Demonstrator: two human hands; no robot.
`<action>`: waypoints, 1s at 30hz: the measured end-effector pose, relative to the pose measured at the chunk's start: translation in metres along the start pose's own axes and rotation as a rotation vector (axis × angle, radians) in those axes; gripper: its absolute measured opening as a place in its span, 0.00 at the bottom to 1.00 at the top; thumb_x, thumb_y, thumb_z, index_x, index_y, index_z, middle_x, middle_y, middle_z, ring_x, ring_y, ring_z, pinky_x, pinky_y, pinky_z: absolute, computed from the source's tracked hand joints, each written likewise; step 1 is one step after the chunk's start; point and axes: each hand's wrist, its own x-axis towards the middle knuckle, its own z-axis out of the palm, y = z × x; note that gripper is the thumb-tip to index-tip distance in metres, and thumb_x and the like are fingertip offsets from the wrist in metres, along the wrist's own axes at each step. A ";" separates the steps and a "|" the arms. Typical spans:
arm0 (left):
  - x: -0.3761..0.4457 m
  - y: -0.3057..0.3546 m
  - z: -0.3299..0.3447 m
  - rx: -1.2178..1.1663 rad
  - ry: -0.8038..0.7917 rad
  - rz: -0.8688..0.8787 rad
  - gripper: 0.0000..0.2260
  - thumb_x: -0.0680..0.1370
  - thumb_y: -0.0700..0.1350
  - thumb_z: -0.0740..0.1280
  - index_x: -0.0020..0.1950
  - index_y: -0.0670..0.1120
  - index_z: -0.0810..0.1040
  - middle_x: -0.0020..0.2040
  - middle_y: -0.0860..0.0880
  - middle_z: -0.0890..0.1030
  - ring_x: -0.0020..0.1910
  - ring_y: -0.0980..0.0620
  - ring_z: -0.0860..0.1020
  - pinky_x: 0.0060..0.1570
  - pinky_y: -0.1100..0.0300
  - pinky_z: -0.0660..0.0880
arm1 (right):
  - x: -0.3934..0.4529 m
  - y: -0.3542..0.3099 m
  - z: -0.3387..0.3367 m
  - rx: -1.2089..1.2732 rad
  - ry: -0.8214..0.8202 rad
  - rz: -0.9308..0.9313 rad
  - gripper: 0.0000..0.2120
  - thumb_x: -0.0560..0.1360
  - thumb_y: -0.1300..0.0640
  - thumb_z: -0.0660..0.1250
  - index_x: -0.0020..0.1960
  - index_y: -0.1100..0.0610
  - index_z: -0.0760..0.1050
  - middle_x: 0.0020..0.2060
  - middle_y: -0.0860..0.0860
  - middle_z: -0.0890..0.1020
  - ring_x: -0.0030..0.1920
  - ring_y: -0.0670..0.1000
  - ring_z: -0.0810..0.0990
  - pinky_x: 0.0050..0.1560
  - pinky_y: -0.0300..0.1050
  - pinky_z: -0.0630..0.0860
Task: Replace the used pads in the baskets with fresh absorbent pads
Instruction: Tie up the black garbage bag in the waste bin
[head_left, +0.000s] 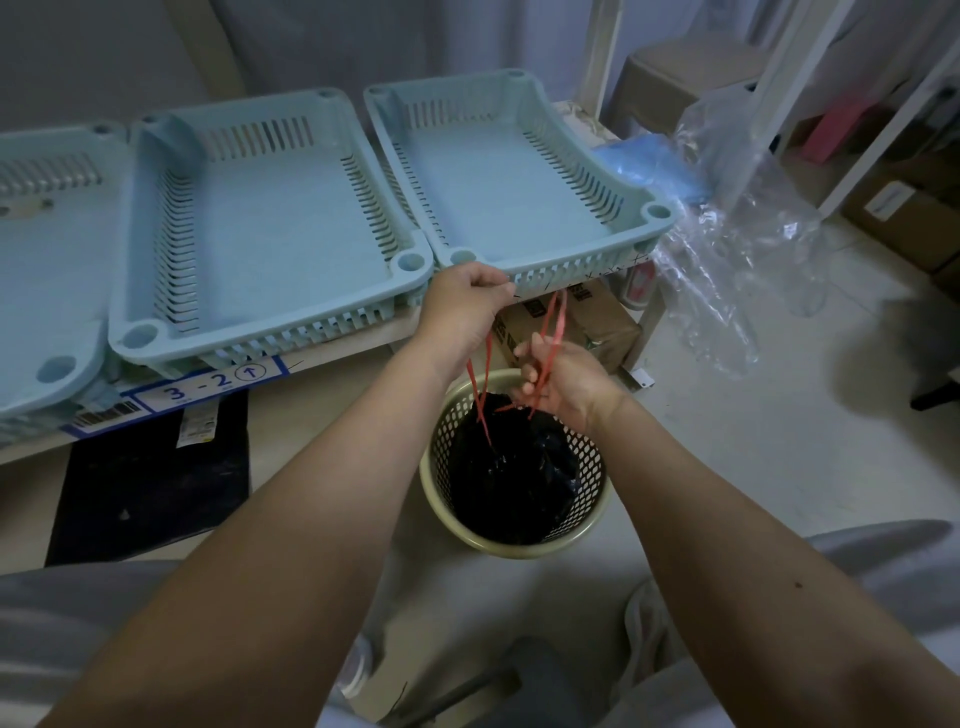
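Observation:
Three pale blue slotted baskets stand side by side on a low shelf: the left basket (31, 322), the middle basket (156, 208) and the right basket (644, 208). Light blue pads line the floors of the middle and right ones. Below the shelf edge, a beige mesh waste bin (587, 525) holds a black bag (514, 483) with red drawstrings (485, 379). My left hand (462, 306) pinches one drawstring up near the right basket's front rim. My right hand (561, 379) grips the other drawstring loop just above the bin.
A clear plastic bag with blue pads (727, 218) hangs off the shelf's right end. Cardboard boxes (582, 322) sit under the shelf, a black sheet (150, 483) lies on the floor at left, and more boxes (904, 208) stand at far right.

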 end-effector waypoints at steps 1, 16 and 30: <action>0.000 0.001 0.000 -0.004 0.006 -0.001 0.04 0.75 0.39 0.69 0.43 0.48 0.78 0.40 0.53 0.79 0.45 0.54 0.77 0.45 0.62 0.72 | -0.002 -0.002 0.002 -0.032 0.046 -0.008 0.14 0.83 0.50 0.54 0.47 0.58 0.73 0.24 0.48 0.71 0.24 0.47 0.68 0.37 0.44 0.73; -0.010 0.012 -0.002 -0.060 -0.252 -0.061 0.09 0.81 0.43 0.61 0.46 0.41 0.78 0.31 0.48 0.75 0.25 0.54 0.70 0.24 0.65 0.65 | -0.016 -0.011 0.015 -0.863 -0.194 -0.105 0.11 0.81 0.61 0.55 0.53 0.60 0.77 0.36 0.49 0.71 0.36 0.46 0.69 0.37 0.40 0.69; -0.003 -0.025 -0.001 0.215 -0.164 -0.090 0.12 0.83 0.42 0.54 0.55 0.43 0.77 0.54 0.45 0.79 0.46 0.49 0.78 0.44 0.58 0.75 | -0.006 -0.018 -0.002 -0.322 -0.217 0.060 0.15 0.81 0.53 0.60 0.41 0.59 0.79 0.28 0.50 0.75 0.27 0.46 0.67 0.33 0.39 0.64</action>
